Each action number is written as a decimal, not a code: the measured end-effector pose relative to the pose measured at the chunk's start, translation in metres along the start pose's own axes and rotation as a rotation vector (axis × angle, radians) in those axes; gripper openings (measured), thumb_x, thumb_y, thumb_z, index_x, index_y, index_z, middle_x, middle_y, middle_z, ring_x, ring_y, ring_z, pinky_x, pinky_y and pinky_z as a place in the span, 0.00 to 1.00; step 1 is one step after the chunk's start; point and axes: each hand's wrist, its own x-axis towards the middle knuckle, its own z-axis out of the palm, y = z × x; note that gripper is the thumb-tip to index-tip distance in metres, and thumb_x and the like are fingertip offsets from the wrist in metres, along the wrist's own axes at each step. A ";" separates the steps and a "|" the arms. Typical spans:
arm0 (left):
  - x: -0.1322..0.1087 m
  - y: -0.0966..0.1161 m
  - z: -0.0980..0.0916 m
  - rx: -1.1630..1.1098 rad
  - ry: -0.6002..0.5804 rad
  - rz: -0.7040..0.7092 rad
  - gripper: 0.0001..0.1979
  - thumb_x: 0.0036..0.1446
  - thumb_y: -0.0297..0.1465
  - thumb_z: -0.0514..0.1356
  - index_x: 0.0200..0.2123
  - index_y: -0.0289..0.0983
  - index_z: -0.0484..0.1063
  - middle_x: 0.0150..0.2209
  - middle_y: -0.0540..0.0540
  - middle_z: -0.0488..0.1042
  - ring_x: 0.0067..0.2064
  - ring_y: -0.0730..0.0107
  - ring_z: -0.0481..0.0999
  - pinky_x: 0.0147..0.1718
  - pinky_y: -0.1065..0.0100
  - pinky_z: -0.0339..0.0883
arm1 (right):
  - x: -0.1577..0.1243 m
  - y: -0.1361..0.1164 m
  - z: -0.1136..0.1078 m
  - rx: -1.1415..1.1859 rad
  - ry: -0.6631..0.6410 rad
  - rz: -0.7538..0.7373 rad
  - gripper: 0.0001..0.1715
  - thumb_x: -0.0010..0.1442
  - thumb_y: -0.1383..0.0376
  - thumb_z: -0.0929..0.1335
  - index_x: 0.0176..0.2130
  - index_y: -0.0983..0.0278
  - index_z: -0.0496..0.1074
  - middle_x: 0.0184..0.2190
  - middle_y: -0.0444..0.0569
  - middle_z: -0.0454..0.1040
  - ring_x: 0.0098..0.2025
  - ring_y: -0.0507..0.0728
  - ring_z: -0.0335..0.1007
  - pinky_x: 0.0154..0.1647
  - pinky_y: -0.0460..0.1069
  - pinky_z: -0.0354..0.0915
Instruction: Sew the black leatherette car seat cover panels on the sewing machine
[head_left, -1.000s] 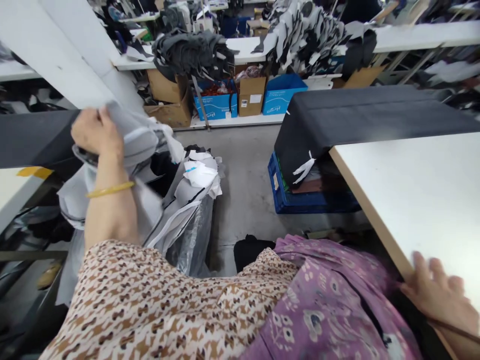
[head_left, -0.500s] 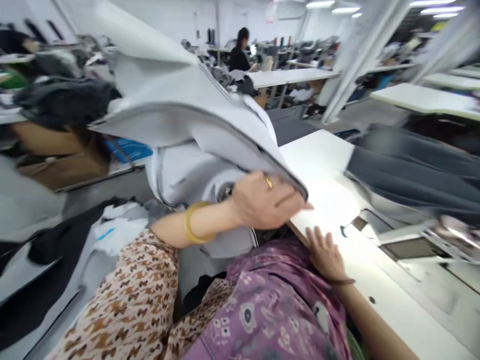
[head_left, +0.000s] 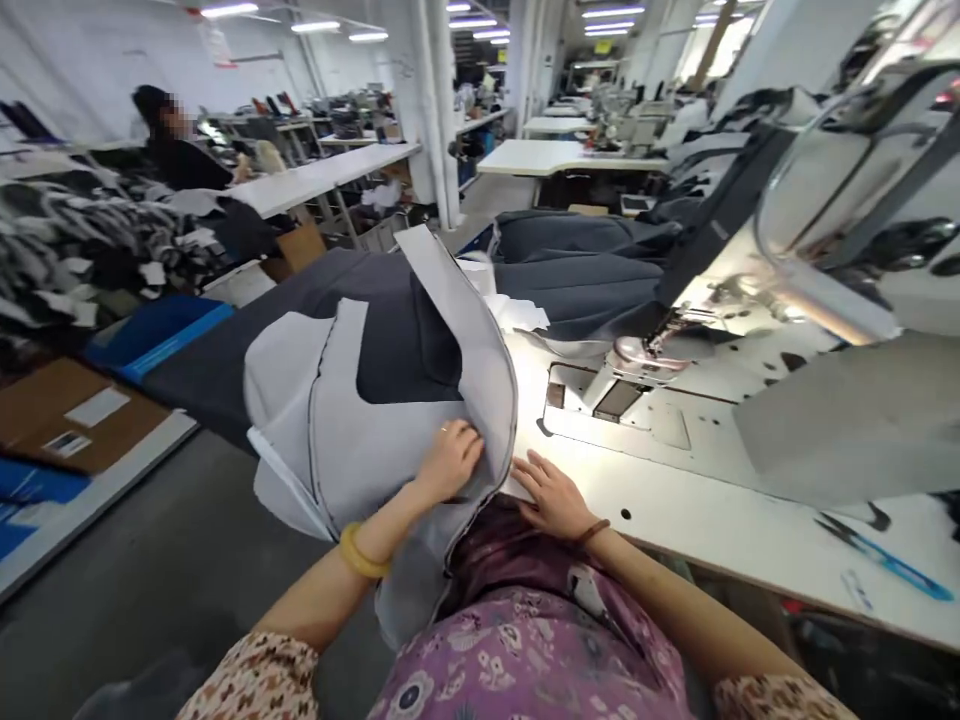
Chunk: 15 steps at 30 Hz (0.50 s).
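Note:
A light grey sewn fabric piece (head_left: pixel 382 445) with dark seam edges lies over the left end of the white sewing table (head_left: pixel 720 520) and hangs down past its front edge. My left hand (head_left: pixel 450 462), with a yellow bangle at the wrist, has its fingers curled on this piece beside a raised fold; part of the fingertips is hidden. Just right of the cloth, my right hand (head_left: pixel 556 497) lies on the table's front edge, fingers spread and holding nothing. Beyond it stands the sewing machine (head_left: pixel 637 360), its needle area lit.
Dark grey fabric (head_left: pixel 577 270) is heaped behind the machine, and more dark cloth (head_left: pixel 225 330) covers the surface at left. Blue-handled snips (head_left: pixel 892 560) lie at the table's right. A cardboard box (head_left: pixel 67 420) stands far left. Another person (head_left: pixel 176 150) sits at the back left.
The view has turned right. The grey piece, raised in my left hand before, has come down onto the table's left end. My right hand stays at the table edge.

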 end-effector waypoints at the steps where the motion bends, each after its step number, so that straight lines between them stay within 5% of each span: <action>1: 0.011 -0.010 -0.003 -0.008 0.015 -0.071 0.17 0.67 0.33 0.43 0.47 0.35 0.68 0.53 0.38 0.70 0.56 0.59 0.67 0.55 0.56 0.60 | 0.001 0.000 -0.001 0.020 0.002 0.008 0.28 0.58 0.62 0.65 0.57 0.65 0.66 0.60 0.53 0.64 0.63 0.67 0.53 0.60 0.62 0.61; 5: 0.051 -0.028 -0.006 -0.064 -0.023 -0.223 0.26 0.61 0.41 0.54 0.58 0.33 0.59 0.63 0.34 0.58 0.64 0.50 0.58 0.59 0.50 0.54 | 0.004 -0.002 -0.006 0.103 -0.007 0.038 0.27 0.58 0.62 0.65 0.56 0.66 0.67 0.59 0.55 0.65 0.63 0.68 0.54 0.61 0.63 0.60; 9: 0.070 -0.021 -0.017 -0.130 -0.071 -0.275 0.28 0.53 0.48 0.60 0.49 0.31 0.67 0.53 0.33 0.69 0.57 0.50 0.67 0.56 0.56 0.57 | 0.010 0.004 -0.007 0.366 0.135 0.159 0.20 0.58 0.61 0.64 0.49 0.65 0.71 0.50 0.54 0.73 0.57 0.63 0.63 0.59 0.59 0.63; 12: 0.055 -0.014 -0.041 -0.220 -0.150 -0.324 0.24 0.48 0.50 0.62 0.33 0.32 0.72 0.37 0.38 0.76 0.44 0.53 0.75 0.46 0.59 0.65 | 0.024 0.017 -0.012 0.496 0.321 0.365 0.19 0.62 0.58 0.60 0.46 0.65 0.70 0.44 0.56 0.74 0.48 0.60 0.70 0.51 0.58 0.68; 15: 0.009 -0.016 -0.086 -0.349 -0.196 -0.430 0.21 0.49 0.49 0.58 0.24 0.35 0.72 0.25 0.46 0.75 0.32 0.63 0.75 0.33 0.67 0.67 | 0.055 0.023 -0.028 0.513 0.387 0.399 0.22 0.64 0.56 0.56 0.49 0.65 0.66 0.49 0.58 0.71 0.53 0.59 0.67 0.55 0.58 0.64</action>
